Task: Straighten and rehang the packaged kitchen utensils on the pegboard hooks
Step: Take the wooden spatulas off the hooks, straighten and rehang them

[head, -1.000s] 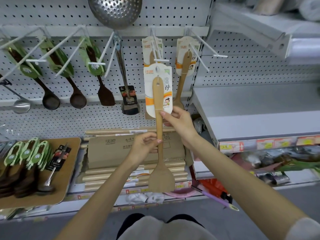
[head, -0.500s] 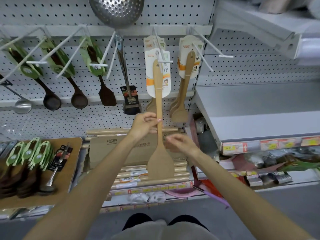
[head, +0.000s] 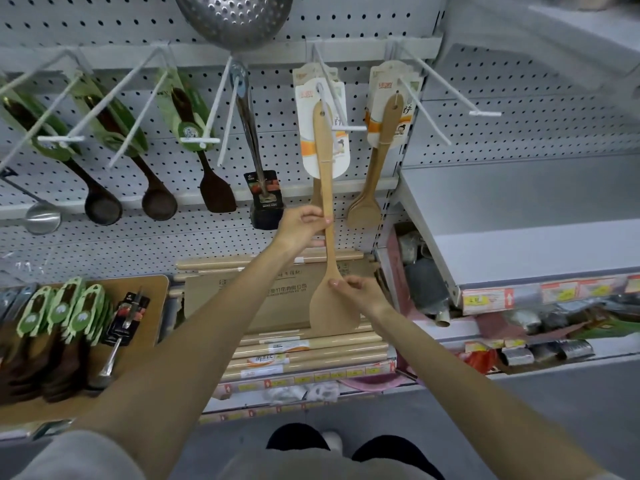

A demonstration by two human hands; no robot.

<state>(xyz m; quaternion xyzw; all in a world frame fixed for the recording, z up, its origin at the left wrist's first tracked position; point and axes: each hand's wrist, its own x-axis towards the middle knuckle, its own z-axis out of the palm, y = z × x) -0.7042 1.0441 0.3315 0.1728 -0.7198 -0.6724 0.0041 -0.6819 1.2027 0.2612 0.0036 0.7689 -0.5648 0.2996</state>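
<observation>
- A wooden spatula on a white card is held upright before the pegboard, its card threaded on a white hook.
- Its handle is pinched mid-length by the left hand.
- Its blade's upper edge is gripped by the right hand.
- Carded wooden spoons are hung just beside it, to the right.
- Rolling pins are stacked on the shelf below.
</observation>
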